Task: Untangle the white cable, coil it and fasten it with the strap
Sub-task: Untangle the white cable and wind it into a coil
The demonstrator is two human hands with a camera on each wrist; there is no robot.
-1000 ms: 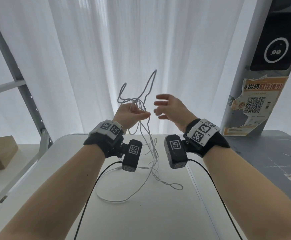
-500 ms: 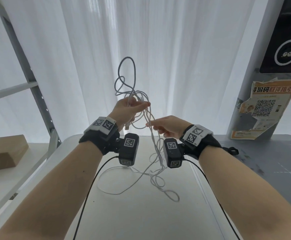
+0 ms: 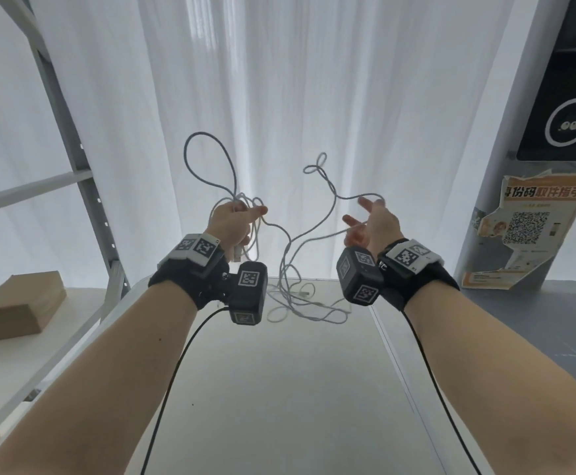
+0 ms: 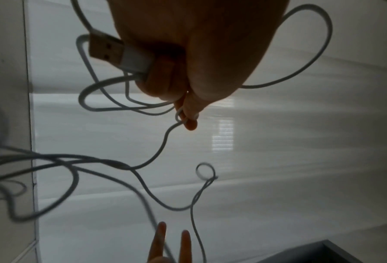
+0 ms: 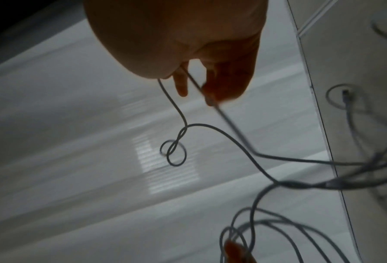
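Note:
The white cable (image 3: 290,238) is a loose tangle held in the air over the white table (image 3: 279,389). My left hand (image 3: 245,216) grips a bunch of its loops, and one big loop (image 3: 211,159) stands above the fist. The USB plug (image 4: 106,49) sticks out under that hand (image 4: 183,53). My right hand (image 3: 365,217) is raised to the right with fingers spread and straight. One strand lies across its fingers (image 5: 181,83) and ends in a small twisted loop (image 3: 317,166). The rest of the cable hangs down onto the table's far end (image 3: 300,303). I see no strap.
A cardboard box (image 3: 22,303) sits on the low shelf at the left beside a grey metal frame (image 3: 74,149). White curtains hang behind. A pillar with a torn poster (image 3: 536,228) and a dark grey surface (image 3: 553,320) stand at the right.
My hands have moved apart. The right hand let go of its pinch, rose to the right and spread its fingers, drawing one strand out of the tangle. The left hand keeps its grip.

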